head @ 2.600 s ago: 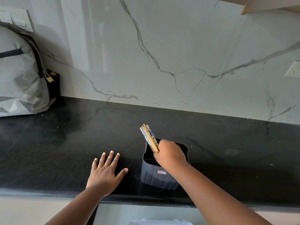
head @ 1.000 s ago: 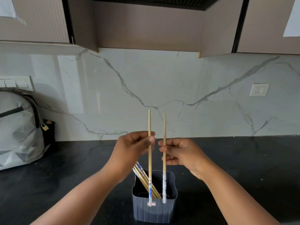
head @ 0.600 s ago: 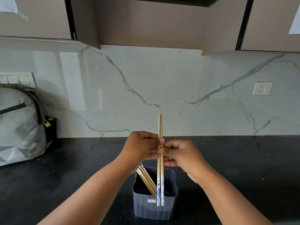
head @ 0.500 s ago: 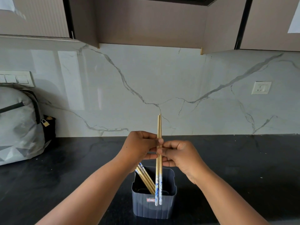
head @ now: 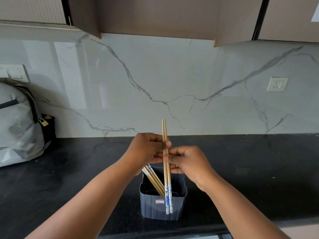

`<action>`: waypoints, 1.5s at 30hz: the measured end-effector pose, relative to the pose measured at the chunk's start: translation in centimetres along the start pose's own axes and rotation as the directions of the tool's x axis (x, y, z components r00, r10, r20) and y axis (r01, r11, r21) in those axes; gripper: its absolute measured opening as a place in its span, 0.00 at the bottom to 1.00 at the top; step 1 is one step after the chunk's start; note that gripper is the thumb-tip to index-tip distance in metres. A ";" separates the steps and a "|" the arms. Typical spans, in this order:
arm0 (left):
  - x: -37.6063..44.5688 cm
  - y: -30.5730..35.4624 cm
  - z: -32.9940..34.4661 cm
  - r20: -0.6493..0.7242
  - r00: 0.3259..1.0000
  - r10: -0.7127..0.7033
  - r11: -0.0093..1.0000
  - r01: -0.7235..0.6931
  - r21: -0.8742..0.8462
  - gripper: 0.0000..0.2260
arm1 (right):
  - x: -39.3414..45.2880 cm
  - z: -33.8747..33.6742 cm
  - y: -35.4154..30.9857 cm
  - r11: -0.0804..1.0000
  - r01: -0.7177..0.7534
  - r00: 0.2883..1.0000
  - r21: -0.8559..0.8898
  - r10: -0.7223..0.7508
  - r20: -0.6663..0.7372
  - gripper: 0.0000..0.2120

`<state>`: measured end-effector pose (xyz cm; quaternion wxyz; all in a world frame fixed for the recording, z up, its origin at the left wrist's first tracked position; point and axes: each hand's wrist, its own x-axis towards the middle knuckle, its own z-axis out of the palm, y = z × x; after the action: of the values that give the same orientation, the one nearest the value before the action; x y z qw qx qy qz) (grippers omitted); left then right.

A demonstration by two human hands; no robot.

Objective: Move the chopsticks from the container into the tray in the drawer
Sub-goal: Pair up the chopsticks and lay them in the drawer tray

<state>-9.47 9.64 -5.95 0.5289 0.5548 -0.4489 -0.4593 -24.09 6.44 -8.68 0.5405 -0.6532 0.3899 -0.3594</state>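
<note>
Hands, left (head: 146,149) and right (head: 188,163), each grip closed on upright chopstick pair (head: 166,169) above container (head: 163,206).

Held chopsticks (head: 166,169): 2, side by side; chopsticks in container (head: 153,178): about 3, exact number unclear where they overlap. Container (head: 162,207): 1; hands: 2, left (head: 146,149) and right (head: 188,163). Backpack (head: 19,125): 1; padlock (head: 43,122): 1; wall socket (head: 277,84): 1; switch plate (head: 13,73): 1.

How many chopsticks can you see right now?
About 5. A pair of chopsticks is held upright, side by side, by the left hand and right hand. About three leaning chopsticks rest in the container; more may be hidden.
</note>
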 end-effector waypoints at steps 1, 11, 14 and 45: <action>0.0 -0.1 0.0 0.000 1.000 -0.004 1.000 0.004 0.000 0.04 | -0.1 0.1 0.2 1.000 0.005 1.000 -0.007 -0.005 -0.005 0.06; 0.1 -2.2 -0.3 -0.024 0.999 -0.026 0.999 0.026 -0.022 0.06 | -0.2 1.0 2.2 0.998 -0.056 0.998 0.017 0.056 -0.003 0.04; -0.1 -2.9 -0.5 -0.010 0.999 -0.036 0.999 0.036 -0.024 0.06 | -0.5 0.8 2.9 0.992 -0.127 0.990 0.010 0.126 0.065 0.04; -0.9 -27.5 -10.9 -0.259 0.965 -0.033 0.166 0.261 0.951 0.38 | -4.9 3.3 30.5 0.458 0.247 0.737 -0.854 0.483 0.473 0.09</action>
<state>1.44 13.45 -33.18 0.0425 0.8428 -0.5329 -0.0634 -26.99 8.87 -39.52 0.2489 -0.8836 0.3457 0.1942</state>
